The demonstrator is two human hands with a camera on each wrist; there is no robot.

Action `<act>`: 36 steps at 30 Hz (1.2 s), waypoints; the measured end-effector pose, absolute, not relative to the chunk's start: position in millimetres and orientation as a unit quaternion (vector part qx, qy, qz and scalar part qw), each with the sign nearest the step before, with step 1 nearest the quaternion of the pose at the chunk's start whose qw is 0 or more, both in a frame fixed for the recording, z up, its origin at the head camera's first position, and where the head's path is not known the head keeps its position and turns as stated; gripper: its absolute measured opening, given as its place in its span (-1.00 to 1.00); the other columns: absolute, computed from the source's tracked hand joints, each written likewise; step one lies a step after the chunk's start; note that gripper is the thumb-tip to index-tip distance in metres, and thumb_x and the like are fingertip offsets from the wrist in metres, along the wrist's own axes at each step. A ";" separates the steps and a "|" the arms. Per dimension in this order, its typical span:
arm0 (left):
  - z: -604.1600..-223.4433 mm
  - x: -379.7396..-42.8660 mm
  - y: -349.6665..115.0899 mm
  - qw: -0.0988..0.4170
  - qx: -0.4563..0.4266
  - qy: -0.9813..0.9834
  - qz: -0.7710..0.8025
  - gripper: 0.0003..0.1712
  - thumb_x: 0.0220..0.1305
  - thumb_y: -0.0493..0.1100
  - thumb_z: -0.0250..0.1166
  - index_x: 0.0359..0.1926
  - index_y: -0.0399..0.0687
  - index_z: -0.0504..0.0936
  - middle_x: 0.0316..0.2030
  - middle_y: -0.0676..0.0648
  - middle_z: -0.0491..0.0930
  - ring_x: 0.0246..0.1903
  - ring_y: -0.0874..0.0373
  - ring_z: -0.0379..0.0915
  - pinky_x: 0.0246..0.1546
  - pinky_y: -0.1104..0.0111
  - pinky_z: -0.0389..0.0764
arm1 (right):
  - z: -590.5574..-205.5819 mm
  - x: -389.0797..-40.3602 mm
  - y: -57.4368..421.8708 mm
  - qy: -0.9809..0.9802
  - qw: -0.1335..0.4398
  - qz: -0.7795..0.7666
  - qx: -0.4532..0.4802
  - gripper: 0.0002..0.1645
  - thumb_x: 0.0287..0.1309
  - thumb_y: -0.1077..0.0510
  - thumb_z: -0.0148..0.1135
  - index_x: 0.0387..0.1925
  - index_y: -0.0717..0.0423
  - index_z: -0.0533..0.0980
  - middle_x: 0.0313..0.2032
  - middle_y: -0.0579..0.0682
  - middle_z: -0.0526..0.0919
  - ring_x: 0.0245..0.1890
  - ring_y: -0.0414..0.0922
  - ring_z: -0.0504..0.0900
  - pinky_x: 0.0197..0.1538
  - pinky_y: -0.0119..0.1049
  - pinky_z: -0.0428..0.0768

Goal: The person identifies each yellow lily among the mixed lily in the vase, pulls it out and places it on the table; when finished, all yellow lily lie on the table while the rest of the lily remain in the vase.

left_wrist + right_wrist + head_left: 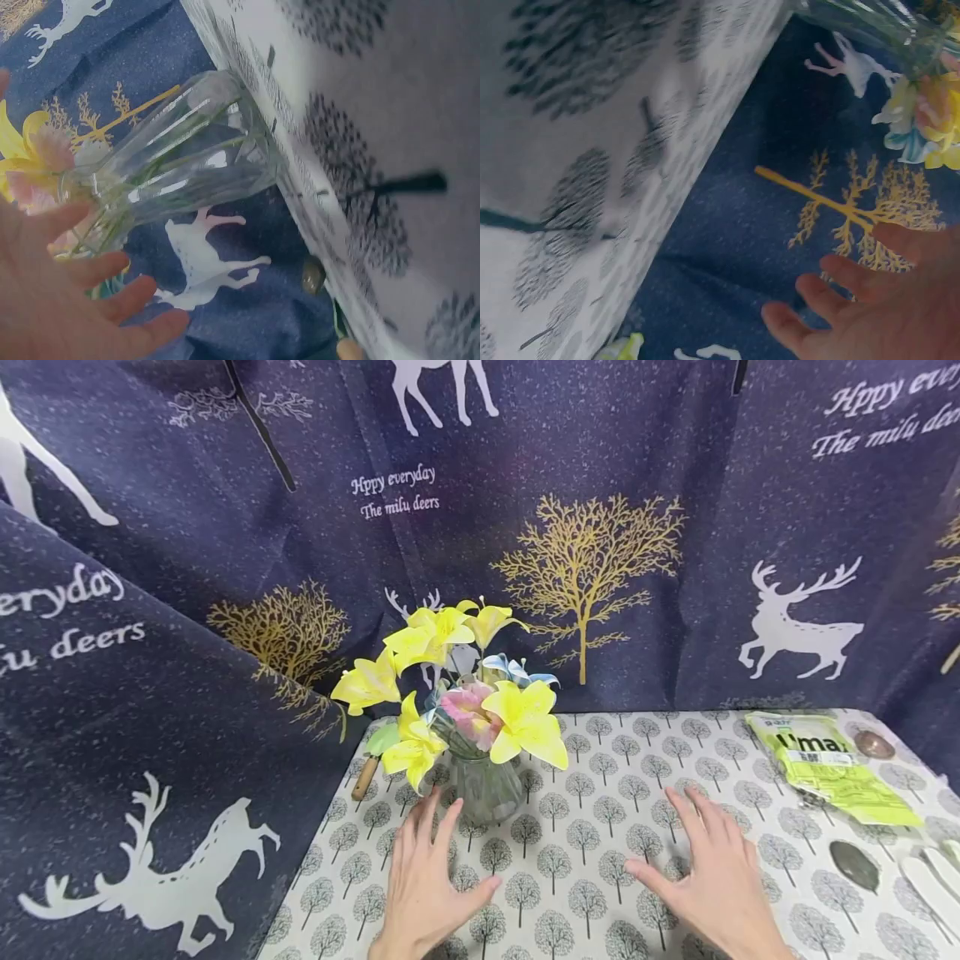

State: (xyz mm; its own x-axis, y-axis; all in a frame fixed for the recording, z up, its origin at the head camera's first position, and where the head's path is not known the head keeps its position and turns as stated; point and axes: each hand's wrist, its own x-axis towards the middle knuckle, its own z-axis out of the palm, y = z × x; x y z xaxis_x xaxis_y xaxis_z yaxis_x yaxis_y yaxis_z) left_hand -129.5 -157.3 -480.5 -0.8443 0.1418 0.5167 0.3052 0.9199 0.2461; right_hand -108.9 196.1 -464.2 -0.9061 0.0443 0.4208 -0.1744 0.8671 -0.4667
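Observation:
A clear glass vase (487,793) stands on the table, filled with yellow lilies (527,720), a pink flower (471,714) and blue flowers (517,670). Green stems show through its glass in the left wrist view. My left hand (427,872) is spread just in front of the vase on its left side, holding nothing, with fingertips near the glass. To the right, my right hand (708,868) is spread over the tablecloth, apart from the vase and holding nothing.
A tree-print tablecloth (585,860) covers the table. At right lie a yellow-green packet (832,768), a brown oval object (874,744), a dark oval object (853,865) and a white object (930,885). A wooden handle (365,778) shows behind the flowers at left. A dark deer-print cloth (637,460) hangs behind.

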 end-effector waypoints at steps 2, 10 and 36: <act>-480.0 -129.7 -155.9 0.266 -0.108 -0.937 -0.200 0.21 -0.22 0.46 0.51 0.48 0.25 0.28 0.49 -0.02 0.26 0.36 -0.06 0.29 0.24 -0.08 0.55 | -459.1 -108.3 194.2 -0.930 0.219 0.293 0.041 0.25 -0.17 -0.34 0.56 0.52 -0.11 0.20 0.42 0.23 0.30 0.32 0.32 0.30 0.21 0.51 0.31; -479.3 -137.4 -153.2 0.298 -0.042 -0.873 -0.383 0.05 -0.23 0.18 0.67 0.35 0.19 0.43 0.11 0.03 0.55 0.08 0.23 0.45 0.06 0.18 0.73 | -444.7 -119.9 179.3 -0.852 0.280 0.437 0.076 -0.26 -0.08 0.24 0.60 0.21 0.09 0.52 -0.16 -0.13 0.67 -0.19 -0.48 0.56 -0.15 -0.72 0.59; -489.2 -203.6 -131.6 0.209 0.056 -0.798 -0.563 -0.30 -0.12 0.05 0.66 0.08 0.06 0.61 0.00 -0.12 0.66 0.05 -0.06 0.67 0.20 0.19 0.71 | -436.4 -206.9 64.2 -0.725 0.127 0.675 0.057 -0.73 0.15 0.15 0.45 -0.16 0.23 0.68 -0.29 0.23 0.76 -0.40 -0.29 0.67 -0.24 -0.44 0.76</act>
